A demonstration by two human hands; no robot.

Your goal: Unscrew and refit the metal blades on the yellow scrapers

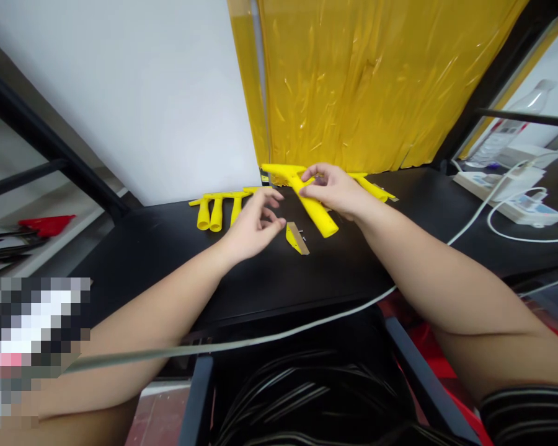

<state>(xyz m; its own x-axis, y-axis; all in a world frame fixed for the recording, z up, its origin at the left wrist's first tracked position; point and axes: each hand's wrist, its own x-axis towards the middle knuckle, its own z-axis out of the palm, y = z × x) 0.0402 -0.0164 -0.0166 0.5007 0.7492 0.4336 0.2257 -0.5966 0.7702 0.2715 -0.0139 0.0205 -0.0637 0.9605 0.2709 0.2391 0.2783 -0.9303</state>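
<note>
My right hand grips a yellow plastic T-shaped handle near where its stem meets the crosspiece. The handle is tilted, and the round open end of its stem points toward me. To the left, my left hand hovers with curved fingers apart and nothing in them. Between the hands, a small yellow angled piece with a brown strip lies on the black table. Tiny screw-like bits are beside it. Several more yellow handles lie at the left, one partly behind my left hand.
More yellow parts lie behind my right hand. A white panel and yellow plastic sheeting stand at the back. Power strips and a bottle are at right. A white cable crosses in front of me.
</note>
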